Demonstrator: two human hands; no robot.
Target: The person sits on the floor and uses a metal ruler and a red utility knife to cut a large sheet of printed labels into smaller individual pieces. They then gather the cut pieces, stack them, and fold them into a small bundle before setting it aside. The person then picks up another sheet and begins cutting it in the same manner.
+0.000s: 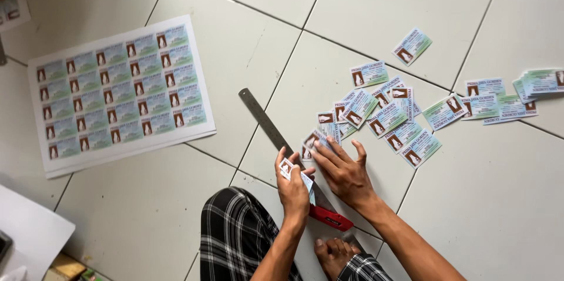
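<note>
My left hand (292,187) grips a small stack of cut cards (289,168), green and blue with a small brown picture. My right hand (343,169) lies flat on the tiled floor beside it, fingers spread, its fingertips touching loose cards (314,140) at the near edge of a scattered pile (382,113). A steel ruler (264,121) lies diagonally on the floor and passes under both hands. A red cutter (332,217) rests just below my hands.
A stack of uncut printed sheets (120,90) lies at the left. More cut cards (505,102) are spread at the right, one single card (411,45) farther up. My checked trouser leg (235,234) and bare foot (335,253) sit at the bottom. White paper (29,231) lies bottom left.
</note>
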